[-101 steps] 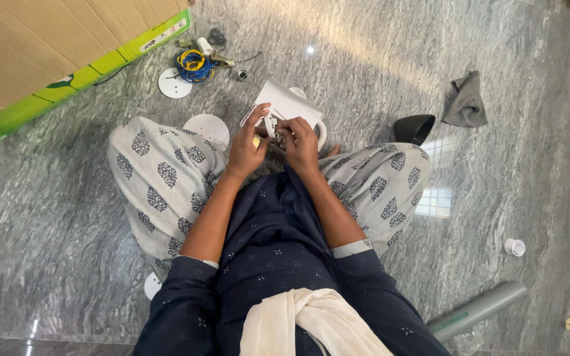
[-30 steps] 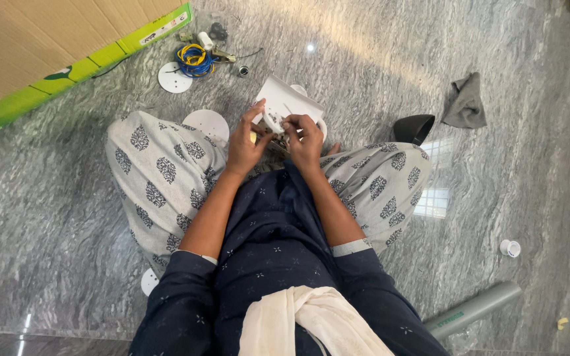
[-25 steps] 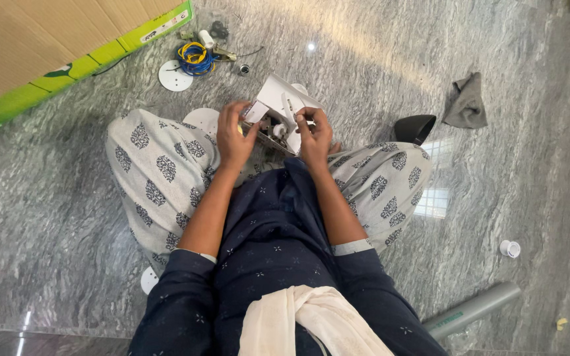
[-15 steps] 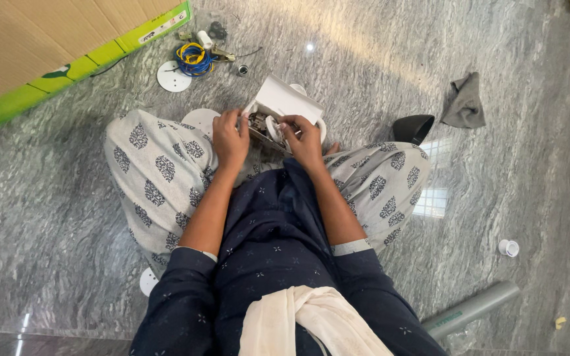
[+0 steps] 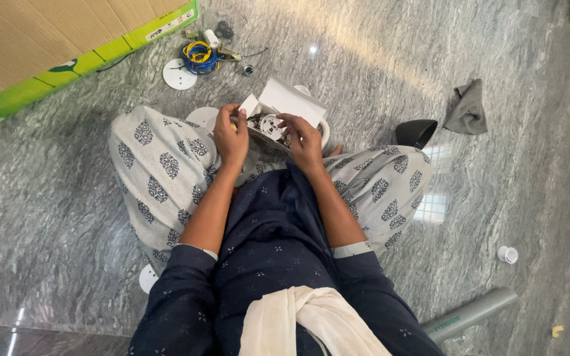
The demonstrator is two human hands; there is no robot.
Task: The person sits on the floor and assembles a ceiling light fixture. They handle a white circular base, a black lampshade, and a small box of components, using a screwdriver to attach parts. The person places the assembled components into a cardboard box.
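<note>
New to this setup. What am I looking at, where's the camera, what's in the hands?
One view, from a camera worn on the person's head, looking down at their lap as they sit cross-legged on a grey stone floor. The left hand and right hand both hold a small open white box with small parts inside. On the floor lie a coil of blue and yellow wire, a white disc, a grey cloth, a grey pipe and a cardboard sheet.

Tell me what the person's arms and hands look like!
Both arms wear dark navy sleeves dotted with tiny pale flowers, pushed up past the elbows, with a light band at each cuff. The forearms are uncovered. The left hand and right hand wear no gloves.
</note>
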